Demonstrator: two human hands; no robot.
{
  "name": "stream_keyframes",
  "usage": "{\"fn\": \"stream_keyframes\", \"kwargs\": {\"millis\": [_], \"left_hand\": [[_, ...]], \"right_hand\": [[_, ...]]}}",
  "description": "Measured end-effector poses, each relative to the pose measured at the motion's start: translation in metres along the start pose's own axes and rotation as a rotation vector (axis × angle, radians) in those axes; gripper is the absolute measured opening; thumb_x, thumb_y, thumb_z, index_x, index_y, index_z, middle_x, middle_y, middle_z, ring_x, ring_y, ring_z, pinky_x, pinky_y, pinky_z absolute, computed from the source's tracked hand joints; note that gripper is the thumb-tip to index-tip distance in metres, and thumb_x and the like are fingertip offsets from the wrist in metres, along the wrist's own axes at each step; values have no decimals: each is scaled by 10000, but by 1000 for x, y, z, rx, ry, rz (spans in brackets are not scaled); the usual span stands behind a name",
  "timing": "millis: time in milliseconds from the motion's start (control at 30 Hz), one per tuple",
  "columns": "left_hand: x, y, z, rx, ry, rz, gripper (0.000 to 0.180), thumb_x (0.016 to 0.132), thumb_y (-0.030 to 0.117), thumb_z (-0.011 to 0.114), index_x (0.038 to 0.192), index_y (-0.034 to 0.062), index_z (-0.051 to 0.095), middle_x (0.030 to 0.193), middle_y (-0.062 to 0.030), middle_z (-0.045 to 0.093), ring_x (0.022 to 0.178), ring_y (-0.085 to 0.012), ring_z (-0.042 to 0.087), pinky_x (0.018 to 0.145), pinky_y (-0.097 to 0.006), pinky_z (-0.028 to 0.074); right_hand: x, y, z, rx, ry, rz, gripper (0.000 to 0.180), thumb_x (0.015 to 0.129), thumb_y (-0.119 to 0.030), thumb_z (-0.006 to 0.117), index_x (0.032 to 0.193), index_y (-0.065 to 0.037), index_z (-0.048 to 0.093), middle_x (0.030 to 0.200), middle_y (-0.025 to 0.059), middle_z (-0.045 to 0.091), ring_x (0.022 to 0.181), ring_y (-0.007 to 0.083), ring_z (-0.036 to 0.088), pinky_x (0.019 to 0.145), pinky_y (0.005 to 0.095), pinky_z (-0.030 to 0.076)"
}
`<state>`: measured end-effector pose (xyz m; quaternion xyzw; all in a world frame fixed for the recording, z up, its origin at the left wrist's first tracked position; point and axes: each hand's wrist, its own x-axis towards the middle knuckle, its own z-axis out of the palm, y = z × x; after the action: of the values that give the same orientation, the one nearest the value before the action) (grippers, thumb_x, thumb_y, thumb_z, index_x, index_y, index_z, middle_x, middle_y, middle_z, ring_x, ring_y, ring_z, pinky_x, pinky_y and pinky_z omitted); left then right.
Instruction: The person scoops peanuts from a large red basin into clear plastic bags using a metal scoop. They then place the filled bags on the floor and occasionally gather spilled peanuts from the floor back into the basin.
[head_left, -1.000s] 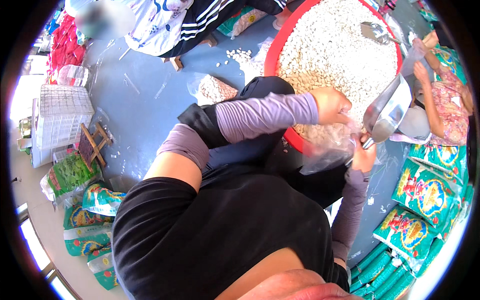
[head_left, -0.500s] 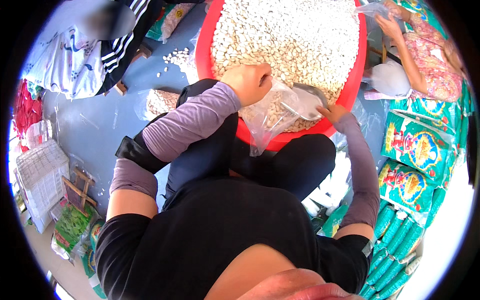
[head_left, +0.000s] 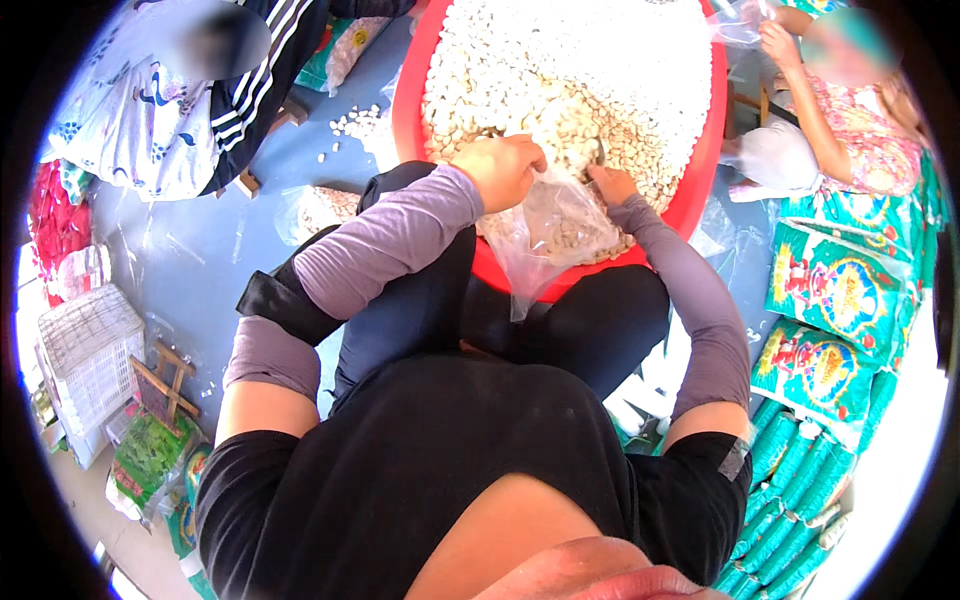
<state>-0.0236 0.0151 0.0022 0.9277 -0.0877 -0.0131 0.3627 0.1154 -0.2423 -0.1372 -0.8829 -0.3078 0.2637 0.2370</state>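
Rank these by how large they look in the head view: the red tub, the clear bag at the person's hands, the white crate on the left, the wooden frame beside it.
1. Red tub
2. Clear bag and white crate: too alike to rank, with differing distances
3. Wooden frame

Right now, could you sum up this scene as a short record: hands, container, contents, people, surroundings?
Left hand: gripping a clear plastic bag
Right hand: beside the bag, over the tub; its grip is hard to make out
Container: large red tub
Contents: pale, bean-like pieces
People nearby: person in striped trousers, upper left; person in pink patterned clothing, upper right
Surroundings: green packages, right; white crate, left
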Motion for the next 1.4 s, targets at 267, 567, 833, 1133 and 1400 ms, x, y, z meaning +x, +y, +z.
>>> {"fn": "stream_keyframes", "kwargs": {"millis": [267, 567, 833, 1133, 1400], "left_hand": [[10, -23, 21, 16, 133, 14, 413, 710, -3, 465, 1121, 5, 509, 1191, -172, 473, 1058, -331, 504, 899, -370, 423], [31, 1, 30, 142, 7, -100, 497, 749, -9, 432, 1242, -23, 367, 1305, -222, 375, 1186, -321, 406, 984, -356, 349], [44, -17, 60, 31, 160, 31, 493, 771, 10, 425, 1263, -4, 387, 1265, -208, 434, 1161, -303, 445, 989, -336, 348], [26, -21, 5, -204, 133, -436, 536, 746, 22, 451, 1278, 2, 390, 1310, -188, 410, 1208, -293, 407, 1009, -313, 320], [30, -10, 8, -102, 70, -371, 499, 766, 72, 422, 1258, -5, 395, 1289, -208, 419, 1192, -316, 411, 1004, -345, 325]], "right_hand": [[-50, -17, -96, 625, 310, 347, 380, 834, -400, 542, 768, -32, 613, 614, -15, 511, 511, 79, 430, 475, 224, 342], [-124, -58, -151, 521, 98, 457, 418, 812, -445, 546, 783, -35, 628, 605, -2, 519, 450, 61, 405, 399, 211, 280], [-98, -133, -133, -214, -175, 278, 441, 812, -463, 531, 881, -45, 653, 672, 129, 604, 656, 225, 597, 594, 353, 452], [-107, -200, -109, -817, 287, 125, 366, 840, -384, 485, 894, -42, 603, 821, 123, 645, 802, 274, 630, 659, 397, 498], [-64, 16, -96, -226, -62, 418, 507, 830, -466, 440, 836, -3, 645, 804, 197, 632, 797, 332, 605, 722, 381, 449]]}}
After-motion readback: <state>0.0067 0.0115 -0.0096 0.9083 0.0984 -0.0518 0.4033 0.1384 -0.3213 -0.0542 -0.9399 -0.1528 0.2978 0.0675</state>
